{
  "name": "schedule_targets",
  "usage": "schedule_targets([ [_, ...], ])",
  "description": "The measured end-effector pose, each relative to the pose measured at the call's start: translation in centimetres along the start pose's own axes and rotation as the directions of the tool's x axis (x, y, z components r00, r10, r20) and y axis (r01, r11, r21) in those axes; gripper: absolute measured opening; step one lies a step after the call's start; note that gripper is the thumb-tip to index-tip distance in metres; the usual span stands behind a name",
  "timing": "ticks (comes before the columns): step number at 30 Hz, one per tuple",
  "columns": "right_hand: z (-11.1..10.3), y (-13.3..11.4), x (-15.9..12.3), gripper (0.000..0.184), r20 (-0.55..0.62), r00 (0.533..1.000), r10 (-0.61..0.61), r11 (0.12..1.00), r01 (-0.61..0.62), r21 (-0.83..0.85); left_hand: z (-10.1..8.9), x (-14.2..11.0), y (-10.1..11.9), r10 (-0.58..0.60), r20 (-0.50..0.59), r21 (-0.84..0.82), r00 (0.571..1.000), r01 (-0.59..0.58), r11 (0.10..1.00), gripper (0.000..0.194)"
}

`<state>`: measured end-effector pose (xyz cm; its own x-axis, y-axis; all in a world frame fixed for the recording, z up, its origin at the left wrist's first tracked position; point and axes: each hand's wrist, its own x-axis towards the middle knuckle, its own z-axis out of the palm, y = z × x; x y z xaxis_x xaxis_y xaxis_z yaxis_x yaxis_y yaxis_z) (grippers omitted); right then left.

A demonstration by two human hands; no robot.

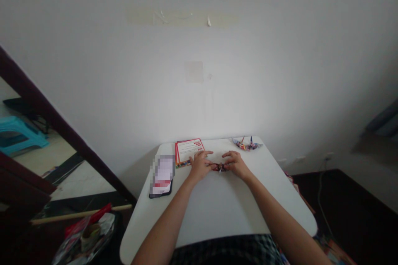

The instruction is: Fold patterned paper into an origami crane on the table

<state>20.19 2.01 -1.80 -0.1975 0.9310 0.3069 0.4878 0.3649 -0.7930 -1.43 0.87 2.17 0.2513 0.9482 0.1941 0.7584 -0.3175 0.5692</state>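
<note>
A small folded piece of patterned paper (220, 168), dark with red, lies on the white table (217, 211) between my two hands. My left hand (200, 165) pinches its left end with curled fingers. My right hand (235, 162) pinches its right end in the same way. Both hands rest on the tabletop near the table's far half. Most of the paper is hidden under my fingers.
A red-bordered pack of paper sheets (189, 151) lies just behind my left hand. A phone (163, 175) lies to its left. A finished multicoloured paper crane (247, 144) sits at the far right corner. The wall stands right behind the table; clutter and a stick (81, 214) lie on the floor at left.
</note>
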Motion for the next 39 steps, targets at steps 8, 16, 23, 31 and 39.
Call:
schedule_targets([
  [8, 0.0, 0.1, 0.2, 0.009, -0.044, 0.999, -0.002, 1.000, 0.001, -0.009, 0.2, 0.2, -0.1, -0.047, -0.037, 0.002, 0.998, 0.047, 0.999, 0.008],
  [16, 0.0, 0.0, 0.1, 0.005, 0.023, 1.000, -0.012, 0.999, 0.013, -0.044, -0.2, 0.0, -0.3, 0.006, 0.049, 0.016, 0.999, -0.007, 1.000, 0.006],
  [23, -0.1, 0.4, 0.4, 0.007, -0.052, 0.998, 0.024, 0.999, -0.025, -0.028, 0.4, 0.4, -0.5, -0.052, -0.024, 0.016, 0.998, 0.053, 0.998, 0.008],
  [31, -0.2, 0.5, 0.3, 0.002, 0.028, 1.000, 0.008, 0.998, -0.006, -0.065, -0.1, 0.2, -0.5, -0.017, 0.042, 0.053, 0.999, 0.015, 0.998, 0.007],
  [39, 0.0, 1.0, 0.5, 0.006, -0.051, 0.998, -0.031, 1.000, 0.031, -0.005, 0.3, 0.5, -0.7, -0.059, 0.015, 0.015, 0.998, 0.058, 0.998, 0.010],
])
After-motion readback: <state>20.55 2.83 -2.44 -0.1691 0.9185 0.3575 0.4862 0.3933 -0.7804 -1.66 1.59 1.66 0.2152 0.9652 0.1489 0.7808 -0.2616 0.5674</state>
